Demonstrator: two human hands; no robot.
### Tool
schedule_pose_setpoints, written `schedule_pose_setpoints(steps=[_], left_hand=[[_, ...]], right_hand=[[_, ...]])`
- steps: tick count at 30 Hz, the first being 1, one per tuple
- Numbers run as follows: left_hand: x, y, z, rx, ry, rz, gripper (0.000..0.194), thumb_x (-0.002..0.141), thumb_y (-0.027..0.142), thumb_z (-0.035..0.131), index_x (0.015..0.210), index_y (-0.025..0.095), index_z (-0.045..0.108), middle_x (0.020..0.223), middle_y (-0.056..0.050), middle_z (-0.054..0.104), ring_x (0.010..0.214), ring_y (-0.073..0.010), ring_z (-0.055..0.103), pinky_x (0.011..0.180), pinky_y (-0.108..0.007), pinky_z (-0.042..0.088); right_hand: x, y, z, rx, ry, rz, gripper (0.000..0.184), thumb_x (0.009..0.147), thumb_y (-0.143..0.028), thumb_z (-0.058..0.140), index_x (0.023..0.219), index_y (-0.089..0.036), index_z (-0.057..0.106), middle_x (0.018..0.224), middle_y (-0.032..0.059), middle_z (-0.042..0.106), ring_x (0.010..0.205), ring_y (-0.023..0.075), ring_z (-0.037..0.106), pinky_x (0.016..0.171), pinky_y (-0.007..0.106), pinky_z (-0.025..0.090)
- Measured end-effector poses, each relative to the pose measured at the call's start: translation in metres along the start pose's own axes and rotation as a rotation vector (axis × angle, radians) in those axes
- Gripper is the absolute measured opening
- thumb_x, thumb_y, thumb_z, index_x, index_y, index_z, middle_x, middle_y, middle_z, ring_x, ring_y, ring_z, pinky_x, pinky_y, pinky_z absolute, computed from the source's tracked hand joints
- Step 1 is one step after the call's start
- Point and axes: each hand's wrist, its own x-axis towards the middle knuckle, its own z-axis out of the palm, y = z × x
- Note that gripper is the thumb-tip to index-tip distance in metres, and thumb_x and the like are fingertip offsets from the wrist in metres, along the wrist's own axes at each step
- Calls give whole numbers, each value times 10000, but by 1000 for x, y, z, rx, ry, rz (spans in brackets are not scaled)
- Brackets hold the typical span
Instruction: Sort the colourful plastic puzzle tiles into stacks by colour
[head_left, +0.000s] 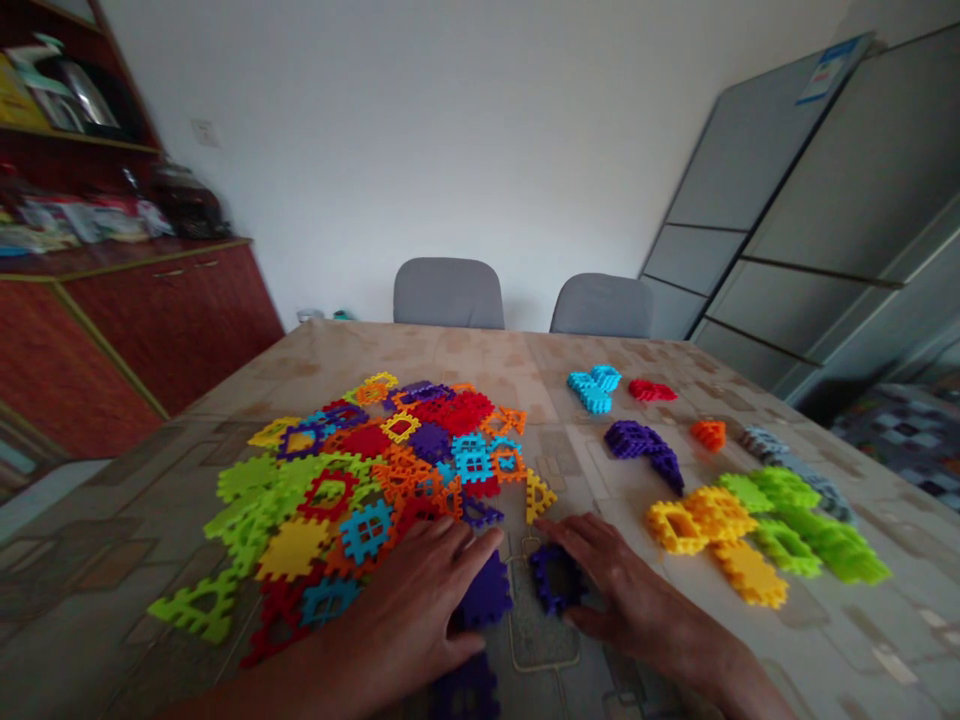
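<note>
My right hand [609, 572] is curled round a purple square frame piece [541, 582] with a hole in its middle, fingers on its far side and thumb on its near side. My left hand [431, 600] lies over the near edge of a mixed pile, fingers stretched out and thumb apart. Beside its fingers is a solid purple square piece [491, 592]; whether they touch it I cannot tell. Another purple piece [472, 690] lies nearer, below the left thumb. A yellow triangle piece [538, 495] lies just beyond the right fingertips.
Loose toothed plastic pieces in many colours [300, 490] spread over the left of the patterned table [480, 350]. On the right stand groups by colour: light blue [592, 390], red [651, 390], purple [641, 445], orange [709, 433], grey [799, 470], yellow [701, 515] and green [817, 525].
</note>
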Motion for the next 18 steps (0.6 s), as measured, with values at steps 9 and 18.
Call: schedule_pose_setpoints(steps=[9, 18], left_hand=[[50, -72, -54, 109, 236, -165, 332, 971, 330, 628, 1272, 191, 648, 1292, -115, 683, 1223, -298, 618, 1072, -424, 458], [93, -114, -50, 140, 208, -303, 343, 956, 367, 700, 1232, 175, 630, 1301, -101, 626, 1173, -293, 615, 1022, -543, 485]], right_hand=[[1, 1, -1, 10, -34, 21, 789, 826, -255, 707, 1553, -222, 402, 1531, 152, 470, 1418, 337, 389, 1175, 533, 314], [1, -1, -1, 12, -34, 27, 753, 834, -202, 655, 1547, -220, 413, 1543, 151, 465, 1423, 326, 392, 1178, 535, 310]])
